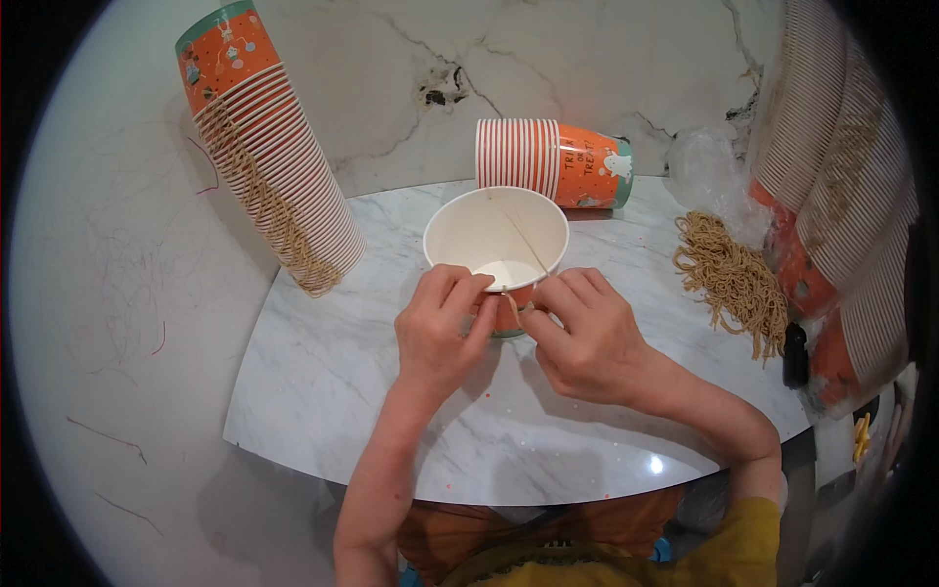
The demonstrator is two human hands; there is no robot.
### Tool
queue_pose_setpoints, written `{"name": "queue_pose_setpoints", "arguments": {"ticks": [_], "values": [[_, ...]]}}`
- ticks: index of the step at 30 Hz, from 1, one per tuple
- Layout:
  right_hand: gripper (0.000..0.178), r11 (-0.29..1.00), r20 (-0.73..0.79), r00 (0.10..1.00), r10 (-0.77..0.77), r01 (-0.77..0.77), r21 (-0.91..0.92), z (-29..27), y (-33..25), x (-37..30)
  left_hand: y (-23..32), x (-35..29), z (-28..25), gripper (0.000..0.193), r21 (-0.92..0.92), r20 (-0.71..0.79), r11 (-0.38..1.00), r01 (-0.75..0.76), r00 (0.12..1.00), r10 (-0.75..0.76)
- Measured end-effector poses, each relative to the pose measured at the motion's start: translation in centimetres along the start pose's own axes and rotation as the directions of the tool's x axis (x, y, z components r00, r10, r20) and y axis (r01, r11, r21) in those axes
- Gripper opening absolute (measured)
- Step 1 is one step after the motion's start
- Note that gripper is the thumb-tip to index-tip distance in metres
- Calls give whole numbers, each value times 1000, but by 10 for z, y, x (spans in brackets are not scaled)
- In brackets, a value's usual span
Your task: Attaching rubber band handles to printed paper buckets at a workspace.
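Note:
A white-lined paper bucket [496, 225], orange and green outside, stands on the table before me with its opening toward me. A thin tan cord [512, 306] hangs at its near rim, and a strand runs across the opening. My left hand [442, 318] is closed at the near left of the rim, its fingertips pinching the rim beside the cord. My right hand [593, 331] is closed just to the right, with thumb and index finger pinching the cord. The fingertips partly hide the cord's end and the bucket's front.
A tall stack of nested paper buckets [284, 166] with tan cords leans at the left. Another stack [548, 161] lies on its side behind. At the right are a heap of tan cords [729, 279], plastic-wrapped stacks [831, 186] and a black object [795, 357].

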State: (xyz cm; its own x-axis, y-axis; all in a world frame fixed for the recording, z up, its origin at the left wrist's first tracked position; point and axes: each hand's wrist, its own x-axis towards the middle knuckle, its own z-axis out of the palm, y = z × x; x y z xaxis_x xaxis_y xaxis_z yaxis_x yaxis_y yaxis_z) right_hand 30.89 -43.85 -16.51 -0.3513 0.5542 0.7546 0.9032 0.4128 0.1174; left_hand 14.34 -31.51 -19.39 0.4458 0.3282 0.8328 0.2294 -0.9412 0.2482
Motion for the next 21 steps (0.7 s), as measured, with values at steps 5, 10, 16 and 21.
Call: {"name": "queue_pose_setpoints", "arguments": {"ticks": [5,10,16,21], "values": [[24,989,-93,986,-141,136,-60,10,2,-3,17,-7,14,32,-133,-38,991,-17,999,12],[36,992,-95,995,-10,-2,-126,10,7,0,29,-4,1,40,-516,82,797,315,944,-321],[26,985,-34,987,155,-157,-76,13,50,-13,-4,1,-16,31,-529,-129,769,358,862,-490],[29,898,-85,913,398,-369,241,16,100,-34,-20,2,-12,30,-446,-153,743,499,776,-612]]}}
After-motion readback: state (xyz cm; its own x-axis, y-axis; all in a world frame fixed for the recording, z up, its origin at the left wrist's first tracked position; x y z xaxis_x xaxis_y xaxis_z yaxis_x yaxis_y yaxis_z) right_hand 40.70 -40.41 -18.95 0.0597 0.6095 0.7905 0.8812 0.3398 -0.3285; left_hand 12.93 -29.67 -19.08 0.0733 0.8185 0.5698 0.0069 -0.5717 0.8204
